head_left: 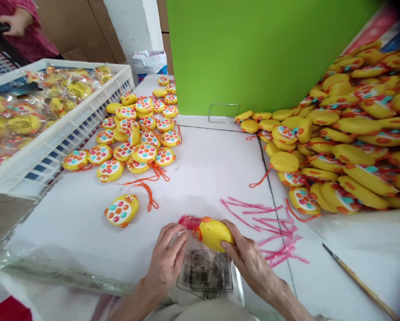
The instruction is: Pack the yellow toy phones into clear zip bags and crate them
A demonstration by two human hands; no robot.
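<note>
My right hand [251,256] grips a yellow duck-shaped toy [216,235] by one end, its plain yellow side facing up. A small orange cord shows at the toy's other end. My left hand [168,256] is beside that end, fingers curled together; whatever is between the fingertips is too small to make out. Just behind the fingers lies a shiny pink piece [189,221]. Below the toy, clear plastic bags [206,272] with dark print lie at the table's front edge. A dotted toy [122,210] lies alone on the left, near a loose orange cord [149,196].
Several dotted toys [142,152] lie loosely grouped at the back left; a large heap [350,154] fills the right. A white crate [86,113] holds bagged toys. A green panel [253,53] stands behind. Pink strips [273,227] and a wooden-handled pointed tool [356,278] lie right. A person [29,31] stands beyond.
</note>
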